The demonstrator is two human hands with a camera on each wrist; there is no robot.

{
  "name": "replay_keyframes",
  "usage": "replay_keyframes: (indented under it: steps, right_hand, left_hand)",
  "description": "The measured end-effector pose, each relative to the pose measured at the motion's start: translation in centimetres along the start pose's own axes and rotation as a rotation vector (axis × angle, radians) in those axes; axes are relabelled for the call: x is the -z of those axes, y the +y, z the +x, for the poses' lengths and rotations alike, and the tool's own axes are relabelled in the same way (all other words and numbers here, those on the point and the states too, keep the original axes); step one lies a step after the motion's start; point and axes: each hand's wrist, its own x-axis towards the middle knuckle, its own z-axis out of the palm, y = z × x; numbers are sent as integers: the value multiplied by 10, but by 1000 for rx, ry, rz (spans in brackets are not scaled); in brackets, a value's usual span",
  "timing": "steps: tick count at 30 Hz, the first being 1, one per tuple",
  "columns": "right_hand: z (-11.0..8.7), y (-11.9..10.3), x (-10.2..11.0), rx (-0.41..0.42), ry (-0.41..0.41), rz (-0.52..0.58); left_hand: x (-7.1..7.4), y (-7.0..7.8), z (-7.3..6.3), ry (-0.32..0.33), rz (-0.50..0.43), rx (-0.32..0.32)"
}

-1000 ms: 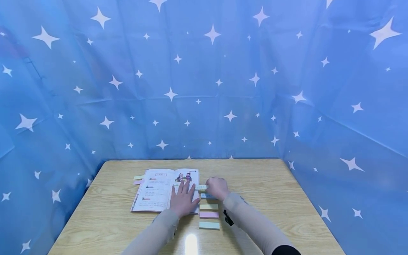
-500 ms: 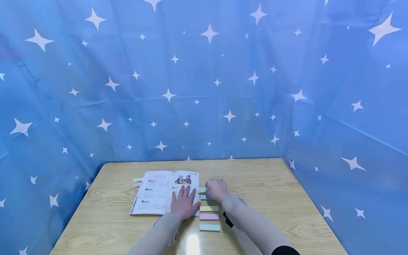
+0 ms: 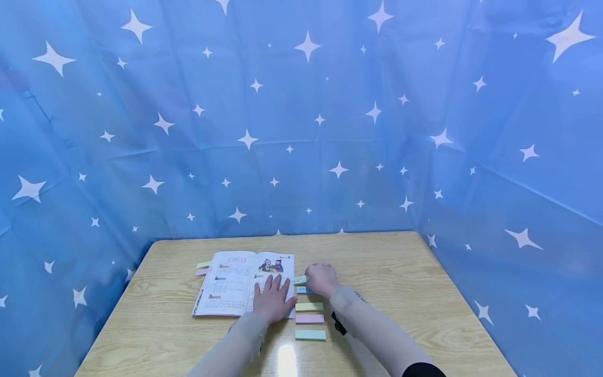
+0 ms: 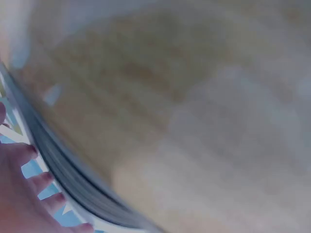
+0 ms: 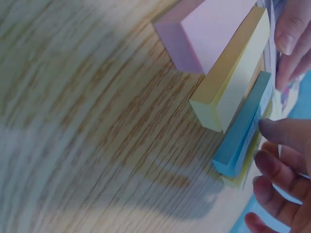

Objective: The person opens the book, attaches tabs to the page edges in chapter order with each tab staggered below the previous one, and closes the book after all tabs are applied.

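An open book (image 3: pixel 221 293) lies on the table, text on its left page and a picture of two figures on the right. My left hand (image 3: pixel 272 302) rests on the right page with fingers spread; the left wrist view catches its fingers at the side. Just past the book's right edge, my right hand (image 3: pixel 322 280) pinches a pale green sticky note strip (image 3: pixel 299 280) with writing on it. Its fingertips are partly hidden in the head view. In the right wrist view, thumb and fingers are curled beside a blue sticky note pad (image 5: pixel 243 133).
Below the right hand, a yellow pad (image 3: pixel 309 307), a pink pad (image 3: pixel 309 319) and a pale green pad (image 3: pixel 310 335) form a column beside the book. Yellow and pink tabs (image 3: pixel 203 268) stick out of the book's left edge. A starry blue curtain (image 3: pixel 301 193) surrounds the table (image 3: pixel 377 272).
The strip in my right hand has tilted, its left end lower than a second ago. The head view has shifted slightly. My left hand stays on the page.
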Motion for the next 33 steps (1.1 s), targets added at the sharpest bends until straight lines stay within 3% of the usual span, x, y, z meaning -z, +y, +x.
replay_keyframes:
  steps: [8,17,23,28,33]
  right_hand:
    - [-5,7,5,12,26,34]
    - [-19,11,13,2,75,132]
    - [-35,3,15,113,146,126]
    - [-56,-13,9,270,62,82]
    - [-76,-32,1,361,-73,-11]
  left_hand:
    - [16,8,5,-28,56,26]
    - [14,8,6,-52,87,40]
    - [16,10,4,-37,92,30]
    - [19,11,2,-20,87,18]
    - [18,10,3,-20,100,25]
